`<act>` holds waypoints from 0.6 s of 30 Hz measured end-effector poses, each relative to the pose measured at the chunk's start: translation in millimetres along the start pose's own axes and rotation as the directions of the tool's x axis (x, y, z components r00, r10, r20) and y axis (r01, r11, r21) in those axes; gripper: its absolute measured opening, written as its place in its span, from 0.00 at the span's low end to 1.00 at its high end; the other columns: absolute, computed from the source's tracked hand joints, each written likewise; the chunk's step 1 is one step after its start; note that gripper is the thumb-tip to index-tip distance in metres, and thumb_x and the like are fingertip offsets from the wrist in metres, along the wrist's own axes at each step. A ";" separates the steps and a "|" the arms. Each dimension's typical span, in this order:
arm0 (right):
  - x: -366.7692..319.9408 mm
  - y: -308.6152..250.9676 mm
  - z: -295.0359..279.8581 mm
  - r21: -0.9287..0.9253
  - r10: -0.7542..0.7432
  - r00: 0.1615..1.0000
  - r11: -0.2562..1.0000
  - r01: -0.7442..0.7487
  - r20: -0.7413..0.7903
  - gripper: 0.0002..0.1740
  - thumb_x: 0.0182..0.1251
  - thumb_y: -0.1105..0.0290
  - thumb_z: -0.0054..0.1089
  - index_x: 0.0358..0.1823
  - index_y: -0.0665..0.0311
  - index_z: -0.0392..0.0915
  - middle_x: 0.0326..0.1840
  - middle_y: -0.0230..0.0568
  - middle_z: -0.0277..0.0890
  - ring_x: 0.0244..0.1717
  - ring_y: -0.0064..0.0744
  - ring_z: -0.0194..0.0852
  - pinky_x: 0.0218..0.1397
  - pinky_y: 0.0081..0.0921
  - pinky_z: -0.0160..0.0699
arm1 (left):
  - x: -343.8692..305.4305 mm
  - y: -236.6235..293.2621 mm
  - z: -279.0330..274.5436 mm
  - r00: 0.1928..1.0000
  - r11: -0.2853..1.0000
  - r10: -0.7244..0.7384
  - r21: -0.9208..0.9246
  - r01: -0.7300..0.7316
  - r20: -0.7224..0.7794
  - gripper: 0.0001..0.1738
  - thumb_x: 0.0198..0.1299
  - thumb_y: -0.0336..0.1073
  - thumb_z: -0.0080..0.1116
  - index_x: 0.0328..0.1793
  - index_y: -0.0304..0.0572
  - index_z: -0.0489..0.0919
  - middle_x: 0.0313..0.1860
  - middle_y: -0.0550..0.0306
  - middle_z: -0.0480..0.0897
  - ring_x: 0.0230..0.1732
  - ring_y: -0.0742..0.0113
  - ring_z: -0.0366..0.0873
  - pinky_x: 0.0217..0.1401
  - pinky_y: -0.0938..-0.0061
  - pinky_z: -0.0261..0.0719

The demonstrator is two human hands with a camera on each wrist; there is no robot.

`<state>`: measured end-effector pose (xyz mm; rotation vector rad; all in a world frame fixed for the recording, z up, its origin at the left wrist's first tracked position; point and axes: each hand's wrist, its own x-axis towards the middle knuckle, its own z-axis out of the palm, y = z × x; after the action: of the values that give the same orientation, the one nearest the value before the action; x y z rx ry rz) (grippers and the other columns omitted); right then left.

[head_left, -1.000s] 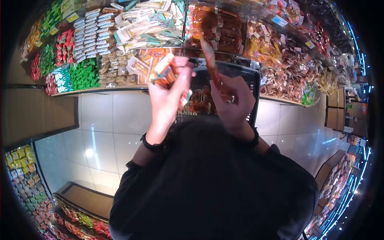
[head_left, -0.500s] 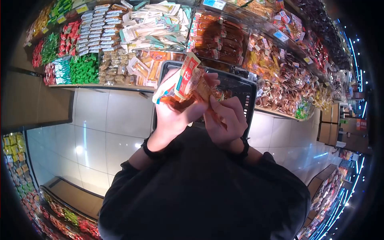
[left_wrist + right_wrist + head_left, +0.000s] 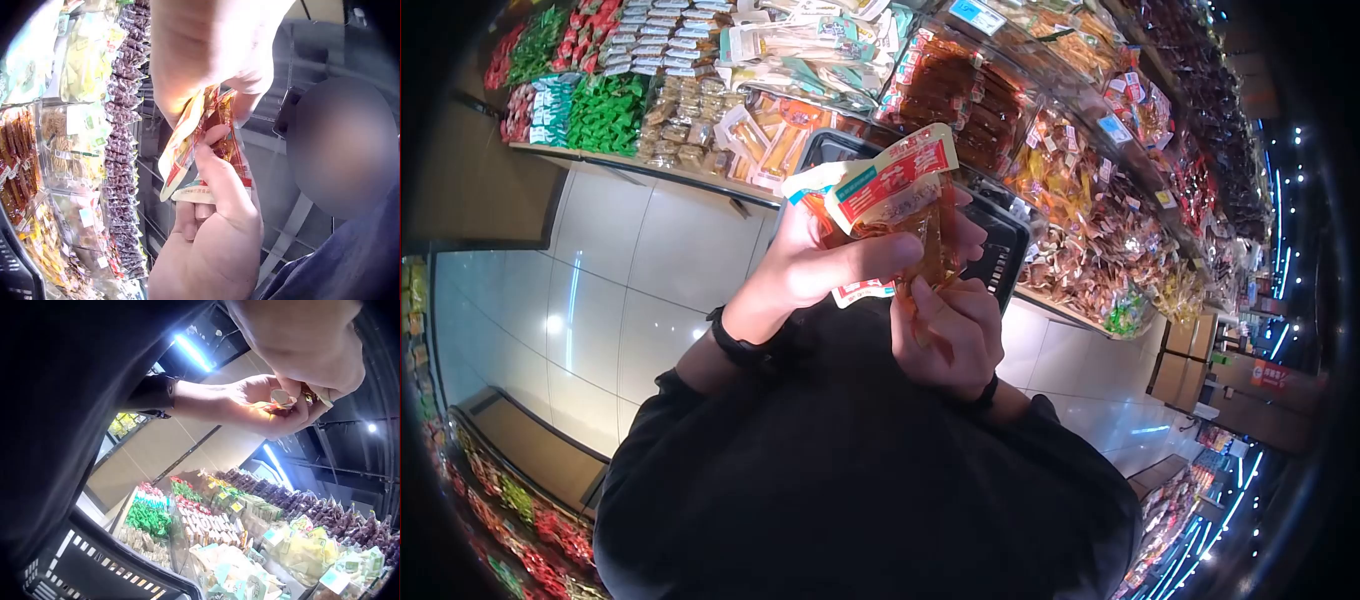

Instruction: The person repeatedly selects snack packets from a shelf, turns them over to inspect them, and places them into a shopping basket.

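Observation:
Several snack packets (image 3: pixel 890 185), clear with brown-orange food inside and cream-and-red printed ends, are fanned out in my left hand (image 3: pixel 810 275). Its thumb lies across the front one, while the other fingers are mostly hidden behind. My right hand (image 3: pixel 955 340) pinches the lower end of a packet between thumb and fingertips, close to the left thumb. In the left wrist view, the packets (image 3: pixel 187 147) stand on edge between both hands. A black basket (image 3: pixel 1015 250) shows behind and below the hands.
Sloped shelves ahead hold loose wrapped snacks: green packets (image 3: pixel 608 112), white-and-teal bags (image 3: pixel 820 50), brown sticks (image 3: pixel 955 90) and mixed bags (image 3: pixel 1090 215) at right. A wooden shelf edge (image 3: pixel 690 180) borders the tiled floor (image 3: pixel 640 240). The basket's slotted wall (image 3: pixel 112 556) shows in the right wrist view.
The right hand has come leftward to the left hand with its packet and now pinches near the left thumb. The packets have turned, their printed ends facing the head view.

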<state>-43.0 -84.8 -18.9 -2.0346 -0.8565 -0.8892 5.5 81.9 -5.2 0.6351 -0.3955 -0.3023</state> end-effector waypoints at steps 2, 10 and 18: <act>-3.0 -1.1 1.7 0.012 0.008 1.000 1.000 -0.008 -0.020 0.25 0.47 0.84 0.79 0.49 0.66 0.82 0.38 0.37 0.74 0.27 0.31 0.76 0.28 0.24 0.74 | -0.3 1.9 -2.1 1.000 1.000 -0.012 -0.007 0.012 0.009 0.25 0.63 0.26 0.59 0.66 0.21 0.73 0.51 0.37 0.85 0.56 0.50 0.85 0.63 0.59 0.83; -4.3 0.0 6.5 0.004 -0.008 0.998 1.000 0.008 -0.060 0.26 0.45 0.82 0.81 0.49 0.64 0.85 0.39 0.34 0.74 0.25 0.30 0.74 0.26 0.24 0.74 | -0.9 2.7 -6.8 0.996 0.994 -0.080 0.071 0.078 0.030 0.35 0.60 0.37 0.62 0.69 0.21 0.67 0.55 0.31 0.82 0.58 0.43 0.84 0.66 0.51 0.81; -3.8 0.9 4.9 0.003 -0.015 1.000 1.000 0.015 -0.017 0.25 0.46 0.84 0.79 0.48 0.64 0.83 0.37 0.36 0.73 0.26 0.30 0.73 0.26 0.24 0.72 | 0.4 0.8 -10.9 0.996 0.995 -0.078 0.061 0.075 0.038 0.35 0.59 0.37 0.62 0.69 0.20 0.68 0.54 0.31 0.83 0.57 0.43 0.84 0.66 0.51 0.81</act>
<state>-42.8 -82.3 -24.7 -2.0174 -0.8647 -0.9118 10.9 87.9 -12.6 0.7044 -0.4207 -0.3780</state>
